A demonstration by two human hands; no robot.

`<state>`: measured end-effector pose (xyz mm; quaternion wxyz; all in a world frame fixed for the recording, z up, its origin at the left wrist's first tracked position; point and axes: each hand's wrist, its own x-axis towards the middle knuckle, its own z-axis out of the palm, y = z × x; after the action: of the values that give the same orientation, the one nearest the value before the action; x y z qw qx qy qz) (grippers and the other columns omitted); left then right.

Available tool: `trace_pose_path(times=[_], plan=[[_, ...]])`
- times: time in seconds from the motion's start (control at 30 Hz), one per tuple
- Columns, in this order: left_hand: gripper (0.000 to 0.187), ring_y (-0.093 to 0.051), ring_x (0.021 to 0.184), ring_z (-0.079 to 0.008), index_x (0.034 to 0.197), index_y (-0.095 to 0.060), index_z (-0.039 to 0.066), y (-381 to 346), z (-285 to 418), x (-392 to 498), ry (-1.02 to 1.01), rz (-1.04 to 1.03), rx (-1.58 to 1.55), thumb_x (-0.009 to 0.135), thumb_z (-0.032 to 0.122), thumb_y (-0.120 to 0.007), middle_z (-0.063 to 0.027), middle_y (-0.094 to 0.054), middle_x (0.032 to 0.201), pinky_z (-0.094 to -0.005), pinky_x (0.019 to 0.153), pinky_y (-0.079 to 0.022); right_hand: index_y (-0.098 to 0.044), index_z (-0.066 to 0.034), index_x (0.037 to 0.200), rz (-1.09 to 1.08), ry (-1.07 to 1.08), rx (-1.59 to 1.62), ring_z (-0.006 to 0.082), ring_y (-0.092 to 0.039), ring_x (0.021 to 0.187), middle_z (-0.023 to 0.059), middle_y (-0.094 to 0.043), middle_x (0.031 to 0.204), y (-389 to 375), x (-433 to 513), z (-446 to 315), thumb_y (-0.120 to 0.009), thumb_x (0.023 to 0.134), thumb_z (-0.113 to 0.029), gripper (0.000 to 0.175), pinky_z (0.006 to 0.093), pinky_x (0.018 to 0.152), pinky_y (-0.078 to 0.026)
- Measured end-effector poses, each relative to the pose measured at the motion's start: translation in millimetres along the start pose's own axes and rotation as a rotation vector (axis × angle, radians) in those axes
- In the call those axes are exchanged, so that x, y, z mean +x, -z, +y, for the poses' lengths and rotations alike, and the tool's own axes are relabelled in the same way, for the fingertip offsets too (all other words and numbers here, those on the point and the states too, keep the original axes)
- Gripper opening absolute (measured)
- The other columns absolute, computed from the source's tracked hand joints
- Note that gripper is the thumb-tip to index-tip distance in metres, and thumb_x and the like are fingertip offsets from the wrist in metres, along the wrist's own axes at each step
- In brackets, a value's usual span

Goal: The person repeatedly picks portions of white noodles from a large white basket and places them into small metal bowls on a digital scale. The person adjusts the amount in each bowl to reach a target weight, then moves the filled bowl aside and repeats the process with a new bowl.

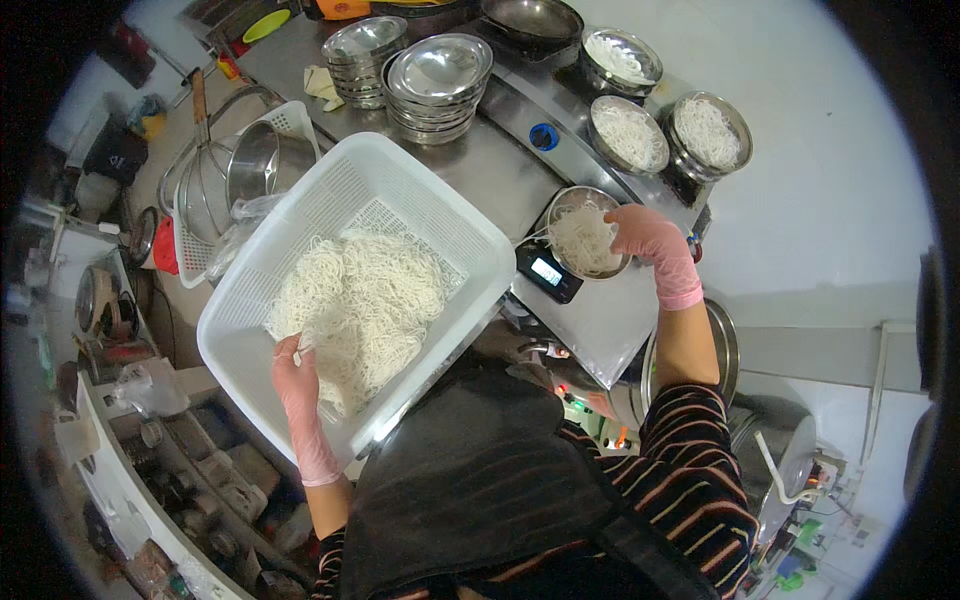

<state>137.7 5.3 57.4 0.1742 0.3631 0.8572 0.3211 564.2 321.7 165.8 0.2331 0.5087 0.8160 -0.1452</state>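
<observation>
Both of my hands wear pink gloves. My left hand (296,375) is over the near left part of a white plastic basket (229,300), its fingers closed on some strands of the white noodles (390,300) heaped inside. My right hand (646,234) reaches to the right side of a steel bowl (581,199), its fingertips at the noodles (581,238) in it; whether they grip any is unclear. The bowl stands on a black digital scale (555,277) with a lit display. Farther back, several steel bowls (630,135) hold more white noodles.
Stacks of empty steel bowls (439,75) stand on the steel counter (495,161) behind the basket. A dark pan (532,19) is at the back. On the left, a white crate (296,120) holds a steel pot (270,161) and a wire strainer (202,180). Large steel pots stand at the right.
</observation>
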Motion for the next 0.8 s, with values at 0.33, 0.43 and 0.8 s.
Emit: trace_pose_path(times=[0.33,0.43,0.8], plan=[[0.031,-0.057,0.103,-0.0295,0.107,-0.062,0.0,-2.7,-0.5,-9.3,-0.007,0.006,0.003,0.077,0.007,-0.061,-0.0159,-0.06,0.109,-0.0349,0.09,-0.042,-0.066,-0.0082,0.096,0.216,0.336,-0.222,0.029,-0.048,0.116,0.0093,-0.058,0.117,-30.6,43.0,-94.8,-0.066,0.069,-0.026,0.033,0.0564,0.098,-0.032],[0.03,-0.057,0.102,-0.0271,0.107,-0.062,0.0,3.0,0.3,-12.6,0.048,-0.01,-0.09,0.078,0.007,-0.06,-0.0142,-0.061,0.108,-0.0338,0.089,-0.042,-0.066,-0.0058,0.087,0.148,0.358,0.167,0.0276,-0.048,0.116,0.0085,-0.057,0.119,-27.0,42.3,-85.0,-0.062,0.072,-0.023,0.023,0.0467,0.1,-0.033],[0.025,-0.058,0.095,-0.0203,0.104,-0.063,0.001,9.8,12.5,-18.1,-0.016,0.005,-0.125,0.079,0.007,-0.063,-0.0103,-0.063,0.1,-0.0311,0.086,-0.043,-0.063,-0.0023,0.102,0.175,0.122,0.426,0.0283,-0.051,0.113,0.0148,-0.056,0.121,-32.2,11.9,29.9,-0.065,0.072,-0.021,0.035,0.0328,0.095,-0.039]])
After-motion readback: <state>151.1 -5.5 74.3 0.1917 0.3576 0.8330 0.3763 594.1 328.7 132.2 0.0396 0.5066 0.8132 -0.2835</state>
